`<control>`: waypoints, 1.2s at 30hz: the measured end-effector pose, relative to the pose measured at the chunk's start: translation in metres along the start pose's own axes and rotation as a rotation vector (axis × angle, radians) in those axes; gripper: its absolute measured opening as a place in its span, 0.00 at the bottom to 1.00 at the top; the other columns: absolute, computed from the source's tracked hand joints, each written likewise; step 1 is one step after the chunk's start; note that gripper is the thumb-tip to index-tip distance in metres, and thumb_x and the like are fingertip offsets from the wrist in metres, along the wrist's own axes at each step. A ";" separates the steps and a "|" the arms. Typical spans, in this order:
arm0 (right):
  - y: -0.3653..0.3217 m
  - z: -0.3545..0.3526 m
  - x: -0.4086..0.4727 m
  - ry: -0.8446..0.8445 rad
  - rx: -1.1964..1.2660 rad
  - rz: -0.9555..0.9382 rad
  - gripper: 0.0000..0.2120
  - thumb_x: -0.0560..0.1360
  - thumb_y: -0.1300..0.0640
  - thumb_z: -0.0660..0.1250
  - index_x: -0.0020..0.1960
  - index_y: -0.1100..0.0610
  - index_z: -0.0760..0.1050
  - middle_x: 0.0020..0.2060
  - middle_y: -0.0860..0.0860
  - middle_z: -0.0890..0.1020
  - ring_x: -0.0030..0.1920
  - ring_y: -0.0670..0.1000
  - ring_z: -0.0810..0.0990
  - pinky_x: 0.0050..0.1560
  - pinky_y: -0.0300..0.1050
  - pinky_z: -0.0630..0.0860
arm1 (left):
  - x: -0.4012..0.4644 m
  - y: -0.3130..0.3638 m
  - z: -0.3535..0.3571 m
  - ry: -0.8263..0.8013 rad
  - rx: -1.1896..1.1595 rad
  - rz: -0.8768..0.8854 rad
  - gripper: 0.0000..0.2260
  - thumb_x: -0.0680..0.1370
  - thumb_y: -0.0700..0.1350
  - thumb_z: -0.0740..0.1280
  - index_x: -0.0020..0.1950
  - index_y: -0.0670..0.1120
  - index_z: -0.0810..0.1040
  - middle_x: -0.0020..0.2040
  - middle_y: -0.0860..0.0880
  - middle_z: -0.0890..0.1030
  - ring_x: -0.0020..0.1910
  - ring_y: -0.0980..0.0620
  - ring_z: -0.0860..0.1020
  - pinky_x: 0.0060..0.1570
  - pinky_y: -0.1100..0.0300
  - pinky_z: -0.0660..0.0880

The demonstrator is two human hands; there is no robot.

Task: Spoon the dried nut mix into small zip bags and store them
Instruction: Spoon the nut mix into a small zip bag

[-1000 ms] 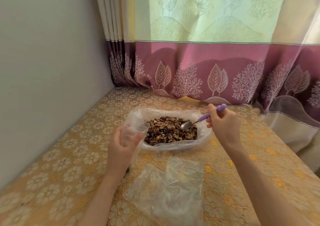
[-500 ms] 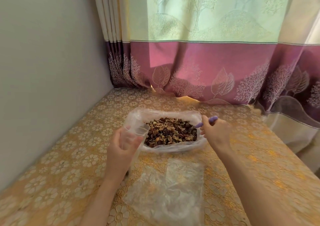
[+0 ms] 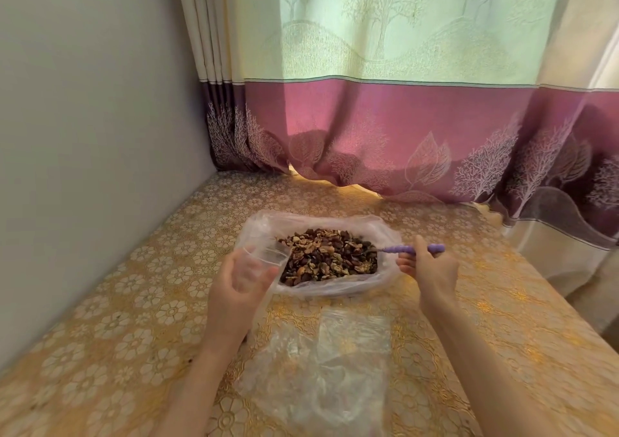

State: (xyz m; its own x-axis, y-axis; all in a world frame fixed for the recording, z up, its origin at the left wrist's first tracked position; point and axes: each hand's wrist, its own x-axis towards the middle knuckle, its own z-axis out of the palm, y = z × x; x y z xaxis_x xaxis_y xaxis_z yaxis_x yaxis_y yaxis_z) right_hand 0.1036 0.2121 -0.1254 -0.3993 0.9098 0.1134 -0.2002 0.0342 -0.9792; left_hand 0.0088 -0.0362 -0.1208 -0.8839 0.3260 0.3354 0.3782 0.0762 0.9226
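- A plain grey wall (image 3: 83,135) runs down the left side and meets the table (image 3: 117,319), which is covered in a gold cloth with a white flower pattern.
- The left hand (image 3: 239,289) is raised just left of the nut pile, fingers curled round a small clear zip bag (image 3: 264,259); it holds the bag upright with its mouth at the top, and the fingers show through the plastic.
- The dried nut mix (image 3: 330,257), brown and dark pieces, lies heaped in a large clear plastic bag (image 3: 335,289) spread open on the table near the middle.
- Nearer the person, between the two forearms, a stack of empty clear bags (image 3: 321,369) lies flat on the cloth.
- A spoon with a purple handle (image 3: 398,249) reaches into the right edge of the pile; its bowl is buried among the nuts and hidden.
- The right hand (image 3: 432,269) grips the handle, fingers wrapped round it, just beside the right edge of the large bag.
- Behind the table hangs a curtain (image 3: 402,101), pale green above and pink-purple below with white tree and leaf prints, its hem touching the tabletop.
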 end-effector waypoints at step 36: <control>-0.079 0.038 -0.056 -0.467 0.087 -0.328 0.18 0.80 0.56 0.59 0.37 0.60 0.80 0.38 0.57 0.85 0.32 0.51 0.75 0.30 0.38 0.73 | 0.002 -0.004 -0.005 0.061 -0.087 0.011 0.29 0.65 0.64 0.68 0.59 0.48 0.73 0.48 0.45 0.80 0.34 0.48 0.76 0.33 0.52 0.74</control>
State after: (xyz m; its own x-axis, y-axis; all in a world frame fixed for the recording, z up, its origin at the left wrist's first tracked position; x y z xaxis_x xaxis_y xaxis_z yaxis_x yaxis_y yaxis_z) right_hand 0.1078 0.1429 -0.0476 -0.6527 0.5776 0.4902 -0.4448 0.2316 -0.8652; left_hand 0.0046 -0.0402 -0.1230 -0.8957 0.2686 0.3543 0.3651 -0.0105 0.9309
